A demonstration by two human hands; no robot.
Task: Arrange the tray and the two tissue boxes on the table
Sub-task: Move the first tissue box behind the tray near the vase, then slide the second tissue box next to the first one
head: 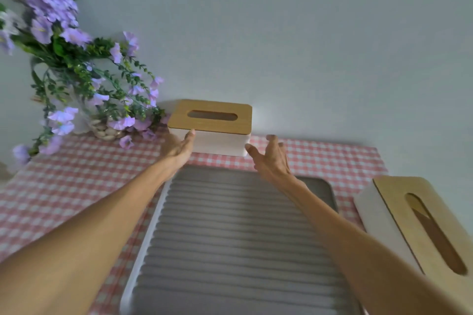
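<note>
A white tissue box with a wooden slotted lid (213, 124) stands at the table's far edge against the wall. My left hand (179, 147) lies flat against its left front corner, fingers extended. My right hand (270, 157) hovers open by its right front corner, thumb just short of the box. A second tissue box (419, 222) of the same kind sits at the right edge, turned lengthwise. Under my forearms lies a grey ribbed tray with a white rim (230, 238).
A pink-and-white checked tablecloth (76, 181) covers the table. A woven vase of purple flowers (84, 79) stands at the back left, its blooms reaching close to the far box. A plain wall runs behind the table.
</note>
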